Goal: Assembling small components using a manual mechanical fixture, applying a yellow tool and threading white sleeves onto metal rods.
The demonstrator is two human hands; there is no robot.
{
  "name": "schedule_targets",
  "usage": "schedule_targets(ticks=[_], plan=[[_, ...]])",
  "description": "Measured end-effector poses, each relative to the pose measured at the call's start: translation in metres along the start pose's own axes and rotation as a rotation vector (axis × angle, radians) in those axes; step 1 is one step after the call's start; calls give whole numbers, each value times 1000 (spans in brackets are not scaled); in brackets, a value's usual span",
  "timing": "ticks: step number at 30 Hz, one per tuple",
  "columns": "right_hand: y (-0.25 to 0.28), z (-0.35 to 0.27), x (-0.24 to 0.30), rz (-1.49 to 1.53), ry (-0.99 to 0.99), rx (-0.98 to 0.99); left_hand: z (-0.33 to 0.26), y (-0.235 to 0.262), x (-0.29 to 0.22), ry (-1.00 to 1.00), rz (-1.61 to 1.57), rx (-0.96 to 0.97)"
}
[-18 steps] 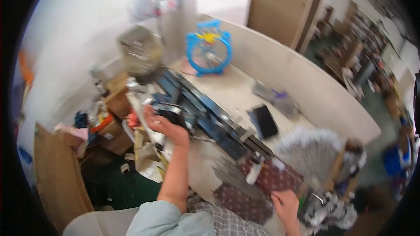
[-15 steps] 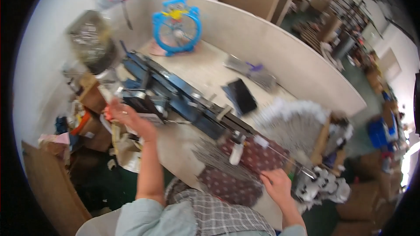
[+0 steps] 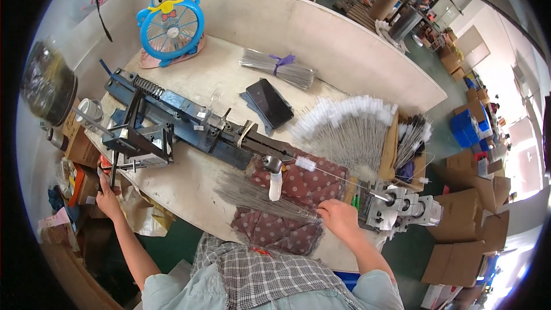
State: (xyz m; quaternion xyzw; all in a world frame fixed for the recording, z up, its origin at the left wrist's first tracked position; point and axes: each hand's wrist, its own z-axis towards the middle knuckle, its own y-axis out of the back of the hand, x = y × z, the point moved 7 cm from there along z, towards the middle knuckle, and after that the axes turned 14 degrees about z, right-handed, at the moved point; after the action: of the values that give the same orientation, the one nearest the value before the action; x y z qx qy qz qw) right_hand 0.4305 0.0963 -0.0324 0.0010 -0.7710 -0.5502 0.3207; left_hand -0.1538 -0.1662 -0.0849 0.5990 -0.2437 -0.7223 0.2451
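Note:
My left hand (image 3: 107,198) is closed round a dark lever (image 3: 113,171) at the left end of a long blue-black bench machine (image 3: 221,152). My right hand (image 3: 340,219) pinches the right-hand ends of a bundle of thin metal wires (image 3: 261,196). The wires lie over a brown dotted cloth pad (image 3: 281,231). Just above them, a small brush with white bristles (image 3: 305,163) lies along the machine's line, its wire stem running right to a silver chuck-like unit (image 3: 402,204). A white-handled lever (image 3: 275,185) stands by the brush.
Many white-tipped wire brushes (image 3: 350,129) lie fanned out at the right. Behind the machine are a black phone (image 3: 268,103), a tied wire bundle (image 3: 278,69) and a blue owl-shaped fan (image 3: 172,31). A low partition (image 3: 344,51) edges the table; cardboard boxes (image 3: 459,261) stand beyond it.
My left hand has dropped from its open, raised position beside the machine and closed on the dark lever. My right hand stays at the wire ends. The whole view has shifted.

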Motion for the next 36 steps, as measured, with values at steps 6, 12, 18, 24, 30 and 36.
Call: schedule_targets(ticks=[6,12,18,24,30,36], plan=[[-8,-1,-4,39,-13,-14,-103,-47,-28,159,-316,214],[3,-6,-21,142,-52,-9,-253,-107,-136,547,-813,1113],[-16,-21,-38,216,-146,70,-385,-146,-245,220,-427,1327],[13,-39,-55,97,-180,57,-346,-91,-298,900,-861,1785],[14,-48,-45,58,-203,20,-375,-89,-250,310,-673,1951],[116,-97,-32,-242,-275,-180,-394,-92,-314,-736,-608,1812]])
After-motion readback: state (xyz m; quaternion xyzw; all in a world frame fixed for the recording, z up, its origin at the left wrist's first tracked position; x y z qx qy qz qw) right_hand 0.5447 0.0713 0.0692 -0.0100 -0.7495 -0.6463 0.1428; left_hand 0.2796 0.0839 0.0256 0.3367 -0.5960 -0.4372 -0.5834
